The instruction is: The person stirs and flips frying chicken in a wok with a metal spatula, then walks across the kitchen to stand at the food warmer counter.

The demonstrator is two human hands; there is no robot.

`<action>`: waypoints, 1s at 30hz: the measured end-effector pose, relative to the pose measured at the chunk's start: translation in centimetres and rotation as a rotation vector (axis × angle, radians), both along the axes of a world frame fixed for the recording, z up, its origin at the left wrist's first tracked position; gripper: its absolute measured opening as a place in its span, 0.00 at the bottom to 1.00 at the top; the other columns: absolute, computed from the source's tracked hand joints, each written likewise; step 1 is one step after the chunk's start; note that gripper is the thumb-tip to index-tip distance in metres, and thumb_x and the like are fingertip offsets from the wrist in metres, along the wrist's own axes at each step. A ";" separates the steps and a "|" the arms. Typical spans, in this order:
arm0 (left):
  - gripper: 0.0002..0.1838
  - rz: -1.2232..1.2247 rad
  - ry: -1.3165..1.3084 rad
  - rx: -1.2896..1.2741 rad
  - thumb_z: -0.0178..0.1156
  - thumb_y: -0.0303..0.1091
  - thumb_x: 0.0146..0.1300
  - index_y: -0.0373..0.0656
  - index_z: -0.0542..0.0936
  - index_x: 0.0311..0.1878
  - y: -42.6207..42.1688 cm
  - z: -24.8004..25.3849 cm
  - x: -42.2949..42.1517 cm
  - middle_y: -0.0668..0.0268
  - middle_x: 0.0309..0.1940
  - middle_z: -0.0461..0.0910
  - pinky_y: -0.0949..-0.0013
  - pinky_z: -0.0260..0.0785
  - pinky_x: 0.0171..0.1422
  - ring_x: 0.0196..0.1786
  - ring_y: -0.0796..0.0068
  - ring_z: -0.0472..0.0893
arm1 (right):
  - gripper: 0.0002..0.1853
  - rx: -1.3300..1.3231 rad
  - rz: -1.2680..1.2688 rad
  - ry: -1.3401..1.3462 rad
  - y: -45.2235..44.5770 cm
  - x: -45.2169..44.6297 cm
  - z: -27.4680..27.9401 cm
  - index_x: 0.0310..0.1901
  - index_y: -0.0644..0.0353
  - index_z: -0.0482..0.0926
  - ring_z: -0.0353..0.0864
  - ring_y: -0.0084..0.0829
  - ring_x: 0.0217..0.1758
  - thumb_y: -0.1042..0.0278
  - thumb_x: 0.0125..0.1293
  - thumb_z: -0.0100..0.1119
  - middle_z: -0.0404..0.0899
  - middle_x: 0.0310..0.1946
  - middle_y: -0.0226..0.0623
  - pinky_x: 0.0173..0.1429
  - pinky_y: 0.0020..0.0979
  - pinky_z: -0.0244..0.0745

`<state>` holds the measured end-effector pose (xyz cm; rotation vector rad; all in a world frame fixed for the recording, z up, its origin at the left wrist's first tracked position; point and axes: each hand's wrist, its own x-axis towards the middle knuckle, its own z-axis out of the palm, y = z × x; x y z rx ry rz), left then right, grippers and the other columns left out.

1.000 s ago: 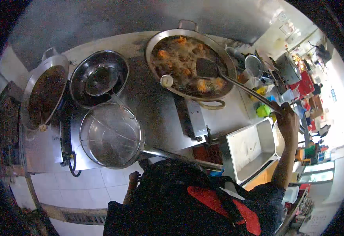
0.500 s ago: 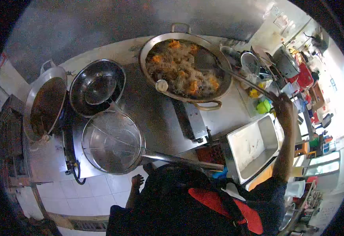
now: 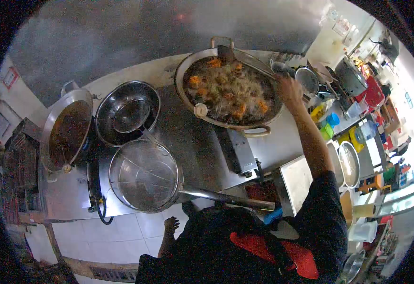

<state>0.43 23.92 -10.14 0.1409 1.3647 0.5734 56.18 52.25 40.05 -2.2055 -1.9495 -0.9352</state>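
Observation:
My right hand (image 3: 289,91) is closed around the handle of a long wok spatula (image 3: 254,64). Its dark, rounded head rests at the far rim of a large two-handled wok (image 3: 182,94). Orange-brown pieces of food (image 3: 238,111) bubble in the dark oil there. A round dial thermometer (image 3: 200,110) sits at the wok's near left edge. Low beside my body, over the tiled floor, my left hand (image 3: 170,225) hangs with its fingers apart and holds nothing. The big strainer (image 3: 145,175) lies nearest to it.
A second wok (image 3: 50,111) of brown liquid stands at the left. Between the woks, a steel bowl (image 3: 103,113) holds a small strainer (image 3: 131,116). The large strainer's handle (image 3: 226,199) crosses the counter's front edge. A white tray (image 3: 296,182) is at the right.
My right hand has swung left and inward over the wok's right side. The spatula's head has moved to the far rim and now shows above the oil. My left hand stays low.

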 end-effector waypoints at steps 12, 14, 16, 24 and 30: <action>0.14 -0.044 0.003 0.073 0.51 0.41 0.54 0.44 0.71 0.40 -1.4 -0.7 0.8 0.58 0.33 0.75 0.63 0.67 0.31 0.31 0.61 0.76 | 0.09 -0.042 0.100 0.112 1.0 -2.5 1.6 0.34 0.60 0.75 0.77 0.42 0.30 0.68 0.54 0.46 0.75 0.29 0.46 0.30 0.38 0.72; 0.14 -0.052 -0.004 0.091 0.51 0.40 0.54 0.43 0.71 0.41 -0.8 -0.5 0.8 0.57 0.34 0.75 0.62 0.67 0.32 0.32 0.60 0.76 | 0.10 0.000 0.105 0.041 0.9 -2.5 2.7 0.35 0.58 0.75 0.76 0.42 0.32 0.68 0.54 0.46 0.75 0.28 0.46 0.30 0.38 0.72; 0.14 -0.065 -0.031 0.155 0.52 0.39 0.53 0.43 0.71 0.42 -0.4 -0.4 0.7 0.56 0.35 0.75 0.61 0.67 0.33 0.32 0.59 0.75 | 0.13 -0.017 0.072 0.103 1.1 -1.1 3.0 0.42 0.50 0.74 0.76 0.42 0.34 0.69 0.54 0.46 0.74 0.32 0.43 0.32 0.39 0.72; 0.15 0.005 0.051 0.056 0.48 0.44 0.55 0.44 0.71 0.38 -0.2 -0.1 1.1 0.62 0.30 0.76 0.64 0.66 0.30 0.29 0.65 0.75 | 0.11 0.021 0.031 -0.006 -5.2 -3.5 7.7 0.38 0.50 0.76 0.77 0.40 0.32 0.63 0.53 0.48 0.73 0.37 0.43 0.32 0.39 0.73; 0.16 -0.003 -0.026 0.016 0.47 0.45 0.56 0.43 0.72 0.38 -1.2 -0.9 0.7 0.59 0.32 0.76 0.63 0.67 0.32 0.30 0.64 0.75 | 0.10 -0.005 0.019 0.002 -2.3 -2.2 2.9 0.37 0.53 0.75 0.77 0.42 0.31 0.67 0.55 0.46 0.75 0.34 0.44 0.30 0.40 0.73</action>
